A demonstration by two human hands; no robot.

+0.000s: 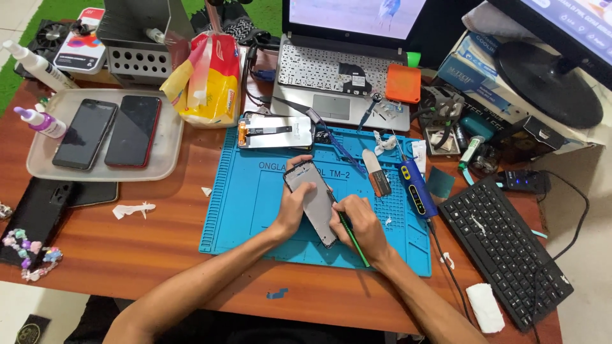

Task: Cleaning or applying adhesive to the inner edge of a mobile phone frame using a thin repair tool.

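Left hand (294, 207) clasping a dark phone (311, 200) by its left edge, fingers wrapped on it, phone lying tilted on the blue work mat (242, 204) at the middle of the wooden counter (159, 255). Right hand (358, 226) pinching a thin green tool (352, 237), tip at the phone's right edge. Just above on the mat, a detached screen panel (275, 132). Far left, a white tray (169, 137) holding two phones (108, 132). Right, a black keyboard (503, 245).

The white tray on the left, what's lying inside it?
Two phones lie side by side in the white tray: a black phone and a red-edged phone, both with dark screens up. Their undersides, and the tray floor beneath them, are covered.
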